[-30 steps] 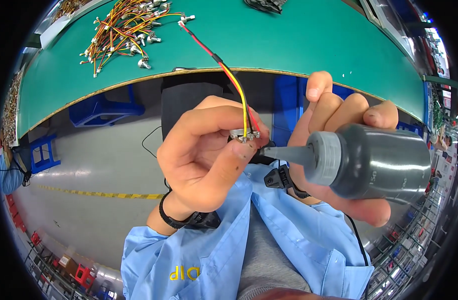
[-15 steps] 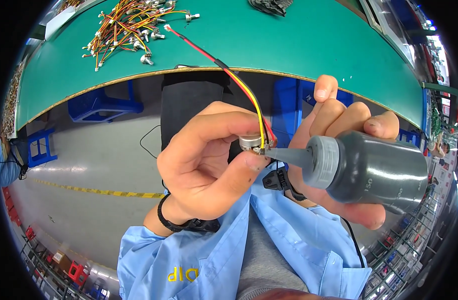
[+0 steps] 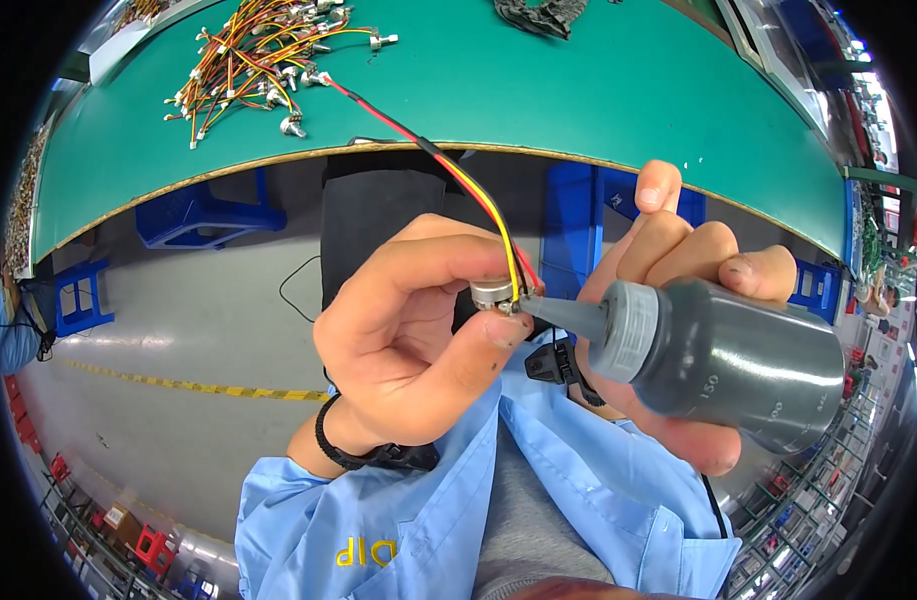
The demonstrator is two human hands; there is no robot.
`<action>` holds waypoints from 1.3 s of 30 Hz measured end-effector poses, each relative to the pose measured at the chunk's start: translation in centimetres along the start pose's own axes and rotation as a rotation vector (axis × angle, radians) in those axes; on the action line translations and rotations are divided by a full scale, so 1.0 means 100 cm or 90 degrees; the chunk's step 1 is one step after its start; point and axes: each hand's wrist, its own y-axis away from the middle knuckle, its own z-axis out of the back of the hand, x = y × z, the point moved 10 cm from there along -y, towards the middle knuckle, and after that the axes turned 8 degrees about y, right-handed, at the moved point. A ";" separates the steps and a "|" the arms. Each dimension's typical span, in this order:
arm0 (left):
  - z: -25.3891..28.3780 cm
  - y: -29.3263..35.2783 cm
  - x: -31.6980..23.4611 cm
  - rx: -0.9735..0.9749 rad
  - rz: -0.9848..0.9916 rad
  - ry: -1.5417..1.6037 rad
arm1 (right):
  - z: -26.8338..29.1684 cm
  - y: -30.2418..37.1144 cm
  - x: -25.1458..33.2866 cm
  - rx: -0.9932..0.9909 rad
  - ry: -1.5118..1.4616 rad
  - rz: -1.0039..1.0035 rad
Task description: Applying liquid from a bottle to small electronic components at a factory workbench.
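Note:
Between thumb and forefinger, my left hand (image 3: 413, 325) pinches a potentiometer (image 3: 491, 293) with a round metal body. Its red, yellow and black wires (image 3: 462, 175) rise and curve off to the upper left, ending in a small white connector. My right hand (image 3: 678, 245) grips a dark grey squeeze bottle (image 3: 743, 365), tipped on its side with a lighter grey cap (image 3: 628, 330). The bottle's narrow nozzle (image 3: 568, 316) points left, its tip at the potentiometer's terminals where the wires join. Whether the tip touches them I cannot tell.
Beyond my hands runs a green worktable (image 3: 458, 95) with a wooden edge. On its left lies a heap of wired potentiometers (image 3: 253, 60). Crumpled black material (image 3: 540, 14) rests at the back. Blue stools (image 3: 203, 215) stand under and beside the table.
The potentiometer and the bottle have shifted slightly left. The bottle's base has dipped a little. The wire's connector end has swung left and down, near the heap. Both hands keep their grip.

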 end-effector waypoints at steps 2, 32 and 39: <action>0.000 0.000 0.000 0.001 0.000 -0.007 | 0.006 -0.001 -0.001 0.027 -0.018 -0.016; 0.012 -0.001 0.022 -0.070 0.093 0.079 | 0.023 0.006 -0.020 -0.175 -0.095 -0.153; 0.045 -0.023 0.036 -0.140 0.122 -0.010 | 0.099 0.004 -0.070 -0.418 0.050 -0.243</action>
